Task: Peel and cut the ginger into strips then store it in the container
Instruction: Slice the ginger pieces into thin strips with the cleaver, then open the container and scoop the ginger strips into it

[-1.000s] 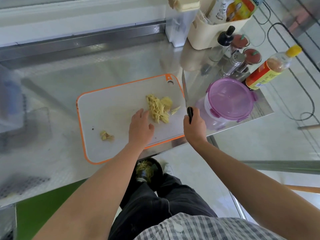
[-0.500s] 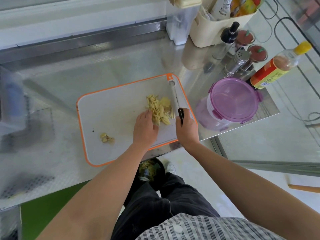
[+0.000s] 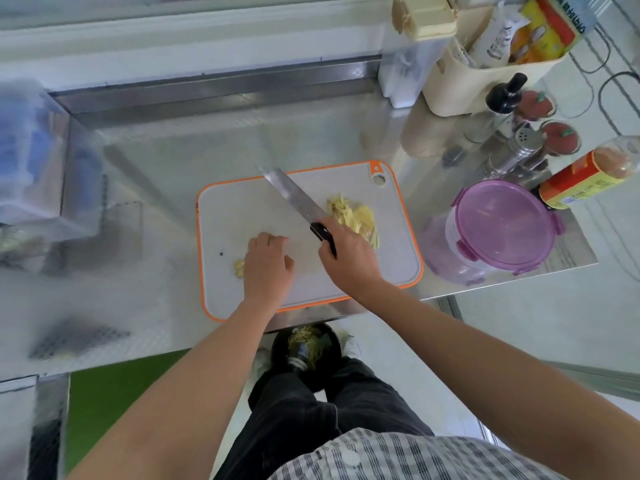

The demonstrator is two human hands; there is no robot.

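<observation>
Bare cutting board [image 3: 235,220] lies left of the slanting knife [image 3: 294,195]. On the right, a lidded container [image 3: 502,226] and a sauce bottle [image 3: 585,178] block the counter edge.

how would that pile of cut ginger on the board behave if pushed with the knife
The ginger strips lie as a loose heap of thin pieces, so they would probably slide and scatter rather than move as one. Each looks small and light, so a few may cling to the knife.
</observation>
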